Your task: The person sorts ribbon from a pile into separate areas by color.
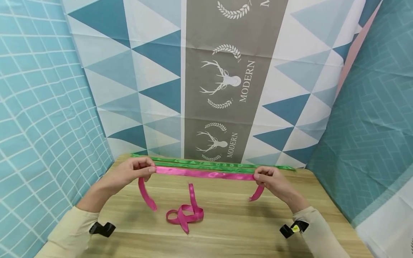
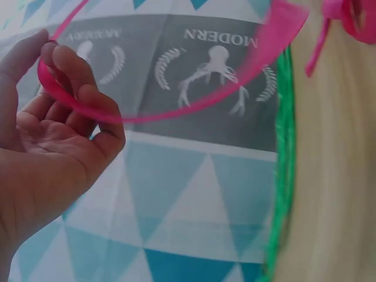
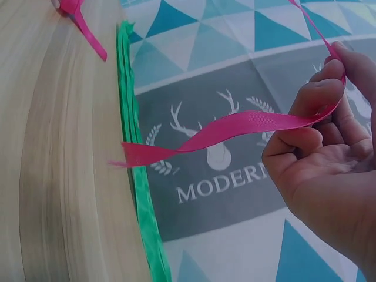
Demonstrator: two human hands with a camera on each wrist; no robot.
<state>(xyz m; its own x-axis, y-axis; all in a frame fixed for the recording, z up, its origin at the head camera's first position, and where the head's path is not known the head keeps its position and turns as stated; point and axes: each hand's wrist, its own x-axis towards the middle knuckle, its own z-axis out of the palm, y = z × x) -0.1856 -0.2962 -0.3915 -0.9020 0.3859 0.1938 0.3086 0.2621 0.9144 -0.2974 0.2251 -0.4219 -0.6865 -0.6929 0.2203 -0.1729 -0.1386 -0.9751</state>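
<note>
A pink ribbon (image 1: 203,173) is stretched straight between both hands above the table in the head view. The left hand (image 1: 142,169) pinches it near one end, between thumb and fingers, and a short tail hangs below. At the other side the right hand (image 1: 269,179) pinches it likewise, its frayed tail dangling. The right wrist view shows that tail (image 3: 235,130) twisting out from the curled fingers. Behind the stretched ribbon, green ribbons (image 1: 206,165) lie side by side along the table's far edge. A second pink ribbon (image 1: 185,215) lies loosely looped on the table.
The wooden table (image 1: 232,222) meets a patterned cloth backdrop (image 1: 219,89) at its far edge. Blue tiled-look sheets hang at the left (image 1: 48,107) and right (image 1: 371,125). Both wrists wear small black cameras.
</note>
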